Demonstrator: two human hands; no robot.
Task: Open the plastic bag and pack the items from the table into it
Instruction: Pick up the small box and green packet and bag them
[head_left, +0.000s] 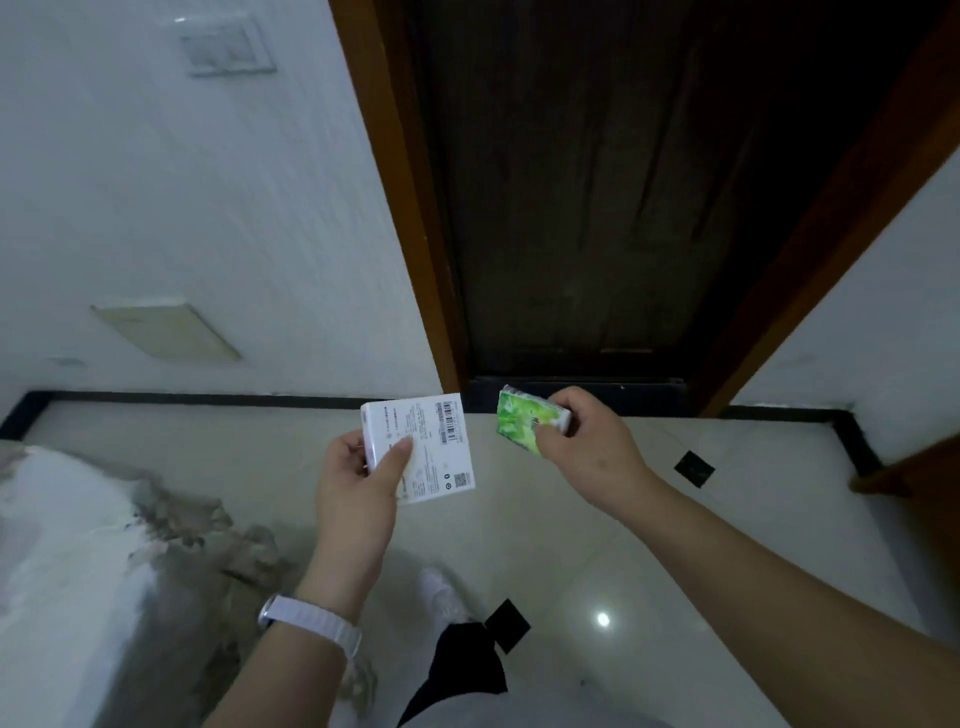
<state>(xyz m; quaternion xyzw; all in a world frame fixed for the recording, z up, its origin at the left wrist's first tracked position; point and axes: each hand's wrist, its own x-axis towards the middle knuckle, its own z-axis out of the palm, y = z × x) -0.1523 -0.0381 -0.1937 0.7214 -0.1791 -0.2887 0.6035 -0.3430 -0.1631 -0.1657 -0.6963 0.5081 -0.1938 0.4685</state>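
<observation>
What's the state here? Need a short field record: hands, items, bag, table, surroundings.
left grip: holds white box, thumb on its printed face
right grip: holds green packet
items: apart, both held up over the floor
plastic bag: none I can make out
table: not in view
left wrist: white watch band
surroundings: pale tiled floor, dark door ahead

The person wore a pale woven watch band (311, 621) on the left wrist; both forearms were bare. Beside the band showed a black trouser leg (462, 660) and, blurred, perhaps a white shoe (441, 595).
</observation>
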